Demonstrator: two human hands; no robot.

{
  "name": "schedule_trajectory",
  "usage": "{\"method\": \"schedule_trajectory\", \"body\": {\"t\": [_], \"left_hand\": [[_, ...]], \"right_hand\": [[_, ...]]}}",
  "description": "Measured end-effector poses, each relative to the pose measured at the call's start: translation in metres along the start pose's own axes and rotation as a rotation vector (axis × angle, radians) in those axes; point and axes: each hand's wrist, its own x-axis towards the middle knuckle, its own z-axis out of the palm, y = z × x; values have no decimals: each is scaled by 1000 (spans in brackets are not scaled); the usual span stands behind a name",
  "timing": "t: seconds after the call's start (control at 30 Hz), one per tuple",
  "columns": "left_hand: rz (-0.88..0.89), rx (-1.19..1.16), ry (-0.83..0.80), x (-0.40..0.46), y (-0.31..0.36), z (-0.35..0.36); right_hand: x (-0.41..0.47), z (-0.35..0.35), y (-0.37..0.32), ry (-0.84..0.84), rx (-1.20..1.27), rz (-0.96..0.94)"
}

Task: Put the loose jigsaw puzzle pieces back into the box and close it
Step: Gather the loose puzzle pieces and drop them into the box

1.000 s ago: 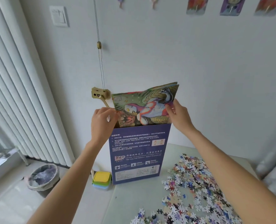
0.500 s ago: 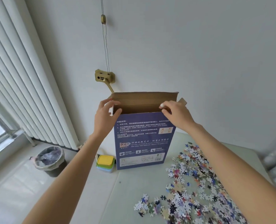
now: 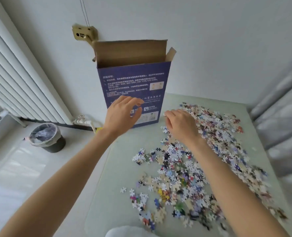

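The blue puzzle box (image 3: 133,86) stands upright at the table's back left, its brown top flaps open. Loose jigsaw pieces (image 3: 184,168) lie spread over the right half of the pale green table (image 3: 114,177). My left hand (image 3: 123,115) hovers in front of the box's lower face with its fingers loosely curled, holding nothing. My right hand (image 3: 181,124) is down on the far left edge of the pile. Its fingers curl into the pieces, and a small white piece shows at the fingertips.
A wall runs right behind the box, with a tan cord fitting (image 3: 84,32) mounted on it. A dark waste bin (image 3: 46,137) with a liner stands on the floor at left, below the white blinds (image 3: 16,79). Grey fabric (image 3: 278,108) hangs at right.
The picture sheet went down into the box. Both hands left the box's top edge and dropped, the left to the box's front, the right onto the pile. My view tilted down.
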Motion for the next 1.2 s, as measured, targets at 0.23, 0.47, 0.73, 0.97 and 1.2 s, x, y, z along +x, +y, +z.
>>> {"method": "schedule_trajectory", "body": {"t": [0.23, 0.47, 0.73, 0.97, 1.2], "left_hand": [[-443, -137, -533, -116, 48, 61], [-646, -48, -660, -246, 73, 110], [-618, 172, -791, -351, 95, 153], [-421, 200, -693, -293, 109, 212], [-343, 124, -744, -215, 137, 269]], "right_hand": [[-166, 38, -6, -533, 53, 163], [-280, 72, 3, -748, 144, 155], [-352, 119, 2, -750, 62, 178], [-318, 142, 54, -694, 3, 175], [-280, 135, 93, -459, 173, 411]]}}
